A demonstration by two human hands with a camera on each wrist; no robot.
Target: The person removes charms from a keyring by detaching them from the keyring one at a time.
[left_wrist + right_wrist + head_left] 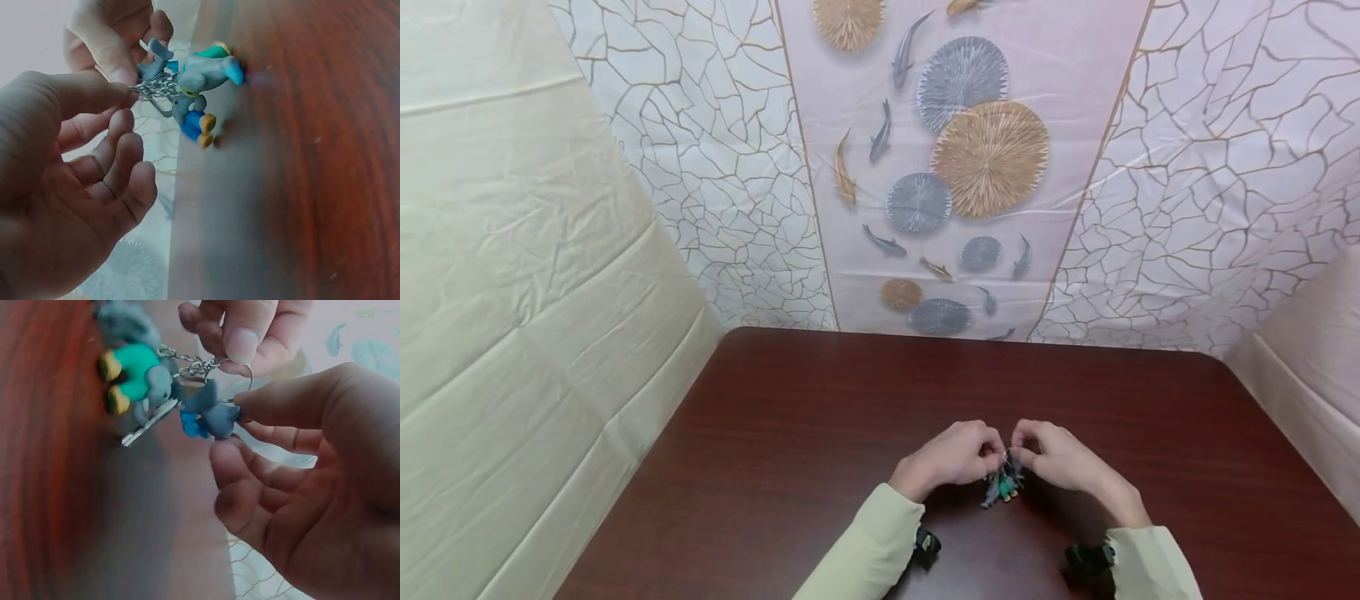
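Observation:
Both hands meet over the table, working on a bunch of keychains [1003,485]. With thumb and finger my left hand [951,454] pinches the metal ring end where the chains [156,87] gather. My right hand [1063,458] pinches the other side of the thin key ring [252,378], its fingertips right at a small grey figure with blue on it [219,419]. Below hang more grey animal figures, one with green clothing [134,365] and yellow feet, another with blue clothing [192,125]. A flat silvery piece [149,423] dangles among them.
The dark red-brown table [820,417] lies under the hands. Behind it hangs a patterned cloth [925,275], with a plain cream cloth [535,333] at the left. A whitish translucent strip [278,453] shows behind the right fingers. Dark wrist straps [927,546] circle the sleeves.

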